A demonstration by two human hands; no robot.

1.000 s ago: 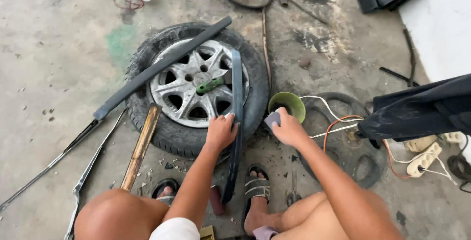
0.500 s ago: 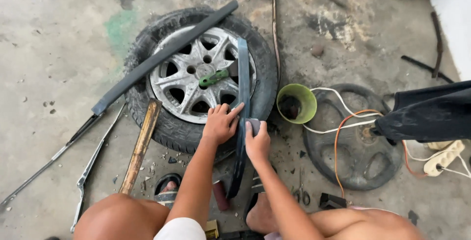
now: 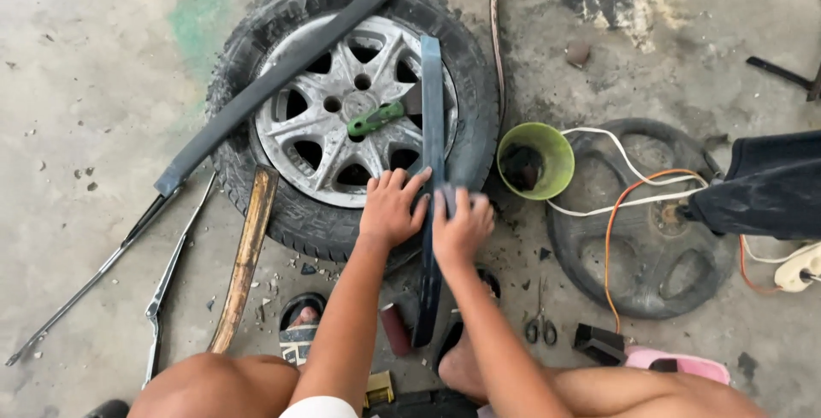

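A tyre [image 3: 256, 183] on a silver alloy wheel [image 3: 295, 123] lies flat on the concrete floor. A long dark strip [image 3: 432, 110] runs from the wheel down toward my feet. My left hand [image 3: 392, 209] rests flat on the wheel's near edge, fingers spread, fingertips touching the strip. My right hand [image 3: 462, 228] presses a small grey pad [image 3: 446, 200] against the strip, right beside the left hand. A second dark strip [image 3: 282, 76] lies diagonally across the wheel. A green-handled tool [image 3: 376, 119] sits at the hub.
A green bowl [image 3: 547, 140] stands right of the tyre, next to a black wheel-shaped part [image 3: 650, 285] with wires over it. A wooden handle [image 3: 246, 256] and metal wiper arms [image 3: 167, 285] lie at the left. Scissors [image 3: 539, 328] lie near my feet.
My right hand has moved left from beside the green bowl to the vertical strip, next to my left hand. My left hand has stayed on the wheel's edge.
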